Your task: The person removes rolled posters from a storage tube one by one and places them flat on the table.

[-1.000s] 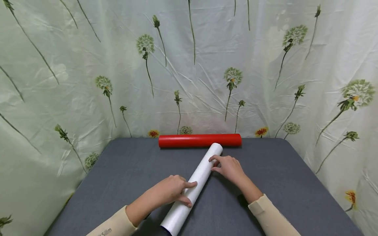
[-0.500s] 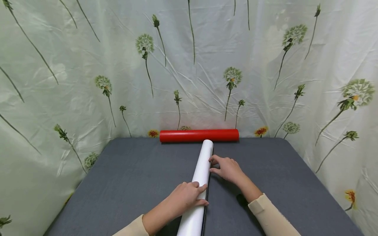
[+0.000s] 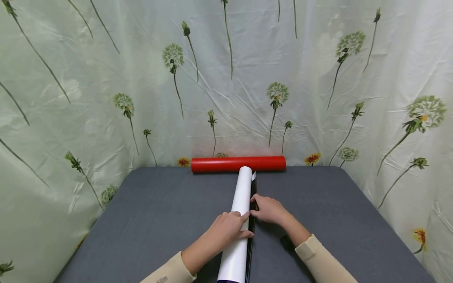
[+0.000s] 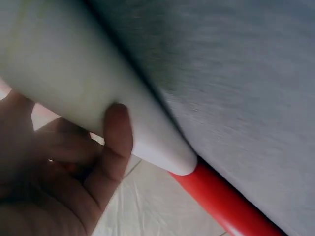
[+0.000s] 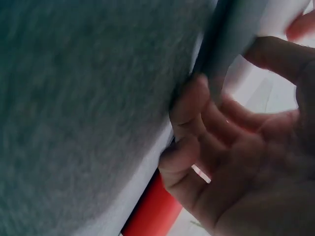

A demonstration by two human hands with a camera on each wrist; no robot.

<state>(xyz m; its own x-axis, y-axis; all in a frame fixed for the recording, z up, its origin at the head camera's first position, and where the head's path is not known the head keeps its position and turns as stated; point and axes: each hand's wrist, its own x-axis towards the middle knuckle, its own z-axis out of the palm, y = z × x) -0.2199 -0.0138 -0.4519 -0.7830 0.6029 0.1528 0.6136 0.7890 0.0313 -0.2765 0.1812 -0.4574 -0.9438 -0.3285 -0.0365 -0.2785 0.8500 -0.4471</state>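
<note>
A white paper roll [image 3: 242,196] lies nearly lengthwise along the middle of the grey table, its far end close to a red roll [image 3: 238,164]. Along its right side a dark printed strip of the sheet [image 3: 252,224] shows, peeled out from under the roll. My left hand [image 3: 226,228] holds the roll's middle from the left, thumb and index finger across it; in the left wrist view a fingertip [image 4: 117,115] presses on the white surface. Farther along, my right hand [image 3: 269,210] pinches the sheet's dark edge, its fingertips [image 5: 189,101] low beside the table in the right wrist view.
The red roll lies crosswise at the table's back edge. Behind the table [image 3: 159,204] hangs a pale curtain [image 3: 226,78] printed with dandelions, which also runs along both sides. Both forearms wear beige sleeves [image 3: 325,259].
The white roll has swung from a diagonal to nearly straight ahead, with my left hand moving right on it. The dark sheet edge has come out on its right. The red roll shifted slightly back.
</note>
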